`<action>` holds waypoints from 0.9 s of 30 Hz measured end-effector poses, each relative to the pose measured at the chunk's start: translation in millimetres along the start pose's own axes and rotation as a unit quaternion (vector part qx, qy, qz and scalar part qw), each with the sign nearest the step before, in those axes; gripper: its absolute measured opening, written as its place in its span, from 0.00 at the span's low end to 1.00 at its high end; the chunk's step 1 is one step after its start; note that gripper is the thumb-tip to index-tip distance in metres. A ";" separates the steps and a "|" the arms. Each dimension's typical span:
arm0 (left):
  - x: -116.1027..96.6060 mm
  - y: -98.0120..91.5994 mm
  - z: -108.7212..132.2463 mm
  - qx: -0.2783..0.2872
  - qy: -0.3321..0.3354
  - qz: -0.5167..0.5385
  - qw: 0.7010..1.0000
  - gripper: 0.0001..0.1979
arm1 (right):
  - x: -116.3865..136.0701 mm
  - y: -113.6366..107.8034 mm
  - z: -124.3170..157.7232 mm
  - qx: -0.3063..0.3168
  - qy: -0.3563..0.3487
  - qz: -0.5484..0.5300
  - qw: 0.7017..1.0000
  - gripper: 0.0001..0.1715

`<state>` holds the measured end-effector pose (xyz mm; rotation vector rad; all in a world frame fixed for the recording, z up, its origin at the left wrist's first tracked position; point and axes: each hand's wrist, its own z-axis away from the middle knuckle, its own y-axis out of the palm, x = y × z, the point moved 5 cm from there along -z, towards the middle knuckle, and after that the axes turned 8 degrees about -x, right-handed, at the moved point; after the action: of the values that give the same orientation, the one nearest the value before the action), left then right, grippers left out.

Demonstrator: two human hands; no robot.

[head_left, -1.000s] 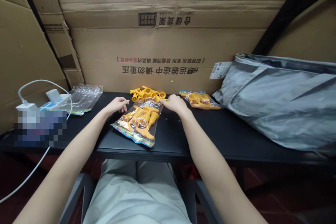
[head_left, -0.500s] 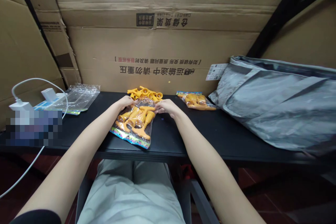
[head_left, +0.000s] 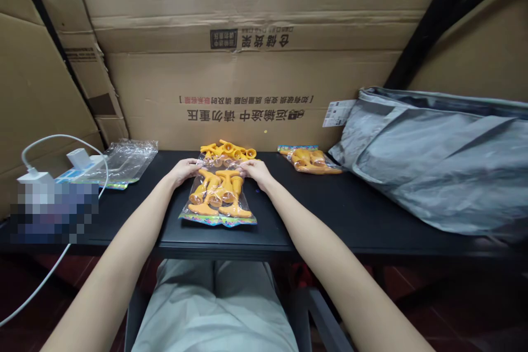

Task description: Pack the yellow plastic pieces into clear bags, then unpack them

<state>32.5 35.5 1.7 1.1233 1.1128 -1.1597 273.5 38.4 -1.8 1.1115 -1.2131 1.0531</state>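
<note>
A clear plastic bag [head_left: 218, 219] with a colourful printed strip along its near end lies in front of me. Inside it are several orange plastic pieces [head_left: 225, 192], some cup-shaped and some with a curved crossbar. My left hand [head_left: 186, 170] pinches the bag's far left corner. At the far right corner, the fingers of my right hand [head_left: 254, 171] are closed on the same bag. Just beyond the bag, a loose pile of similar orange pieces [head_left: 226, 149] rests against the cardboard.
A second filled bag [head_left: 311, 159] lies to the right, beside a large grey fabric bag [head_left: 437, 165]. Flat clear bags [head_left: 127, 162] are at the left, near a white charger with a cable [head_left: 37, 179]. Cardboard [head_left: 247, 71] walls the back of the black table [head_left: 313, 214].
The bag has turned from a slant to lie straight in front of me, its pieces now more evenly arranged. My left hand has shifted slightly left and down along its edge.
</note>
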 end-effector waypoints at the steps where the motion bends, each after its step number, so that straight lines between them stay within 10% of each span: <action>1: 2.0 -2.5 0.6 0.000 0.009 0.002 1.000 0.11 | -2.1 0.2 -2.2 -0.002 -0.006 -0.003 1.000 0.11; 18: 3.4 -13.3 -0.9 -0.052 0.034 -0.024 0.998 0.09 | -4.2 -1.7 -11.5 0.079 -0.051 -0.001 0.996 0.06; 27: 1.3 -9.8 0.2 -0.075 0.065 -0.077 0.992 0.07 | 1.6 4.9 -13.2 0.120 -0.180 0.186 0.958 0.12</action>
<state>22.8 34.6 -0.3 1.0212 1.3850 -1.1136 270.8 52.2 -0.2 1.3347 -1.6644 1.3494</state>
